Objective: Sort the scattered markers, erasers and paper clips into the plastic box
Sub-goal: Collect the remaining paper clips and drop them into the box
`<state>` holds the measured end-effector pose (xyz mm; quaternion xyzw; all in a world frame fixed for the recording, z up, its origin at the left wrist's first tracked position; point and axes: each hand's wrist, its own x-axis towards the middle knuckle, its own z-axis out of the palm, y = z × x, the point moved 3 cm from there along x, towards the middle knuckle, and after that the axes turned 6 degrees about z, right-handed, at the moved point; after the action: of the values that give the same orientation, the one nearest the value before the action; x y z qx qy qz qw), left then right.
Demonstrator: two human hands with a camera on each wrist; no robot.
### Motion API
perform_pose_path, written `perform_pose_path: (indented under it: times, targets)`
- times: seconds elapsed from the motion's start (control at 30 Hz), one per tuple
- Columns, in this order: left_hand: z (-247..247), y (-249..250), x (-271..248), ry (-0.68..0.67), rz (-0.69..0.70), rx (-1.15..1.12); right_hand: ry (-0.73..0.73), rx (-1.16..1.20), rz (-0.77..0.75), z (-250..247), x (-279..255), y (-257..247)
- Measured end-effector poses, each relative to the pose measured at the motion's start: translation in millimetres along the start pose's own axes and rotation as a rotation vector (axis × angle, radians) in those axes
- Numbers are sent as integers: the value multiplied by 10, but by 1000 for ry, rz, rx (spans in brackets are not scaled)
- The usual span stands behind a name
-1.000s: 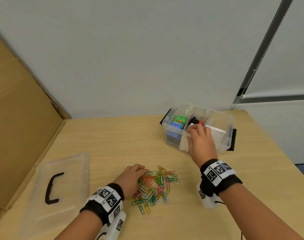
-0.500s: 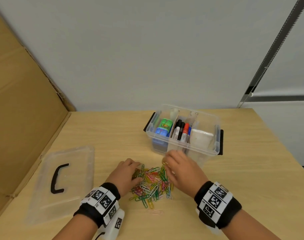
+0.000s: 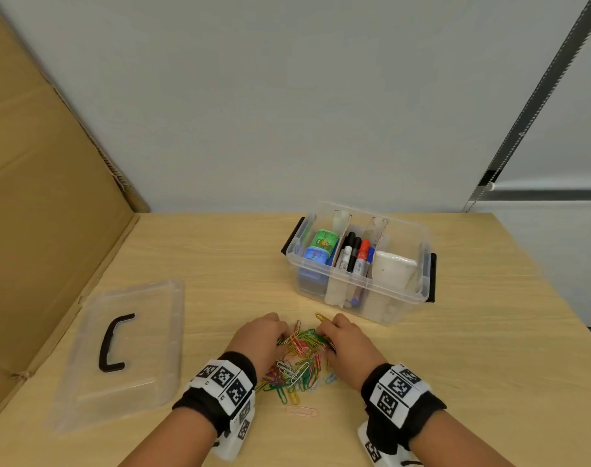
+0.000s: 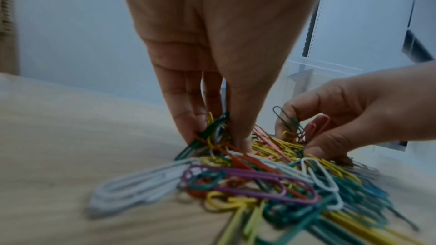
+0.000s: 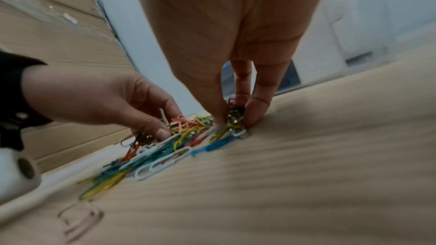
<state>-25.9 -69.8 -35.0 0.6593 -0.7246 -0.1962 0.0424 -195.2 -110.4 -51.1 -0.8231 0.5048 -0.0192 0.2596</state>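
Note:
A heap of coloured paper clips lies on the wooden table in front of the clear plastic box. My left hand pinches clips at the heap's left side; the left wrist view shows its fingers and thumb closed on a bunch. My right hand pinches clips at the right side. The box holds erasers in its left compartment, markers in the middle and a white block on the right.
The box's clear lid with a black handle lies flat to the left. A cardboard panel stands along the table's left edge. One pink clip lies apart, nearer to me. The table edge runs close on the right.
My right hand has come back from the box's right compartment down to the clip heap and closed on clips. The left hand stayed at the heap and tightened on it.

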Motion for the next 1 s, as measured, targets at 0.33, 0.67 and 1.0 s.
perform_pose_path:
  times: [0.33, 0.67, 1.0]
  targets:
    - [-54, -48, -126, 180, -2, -98, 127, 136, -35, -207, -130, 102]
    - [-174, -31, -185, 358, -34, -270, 254, 615, -47, -1146, -422, 11]
    - [-184, -26, -235, 363, -106, -281, 346, 640, 48, -1942, -241, 383]
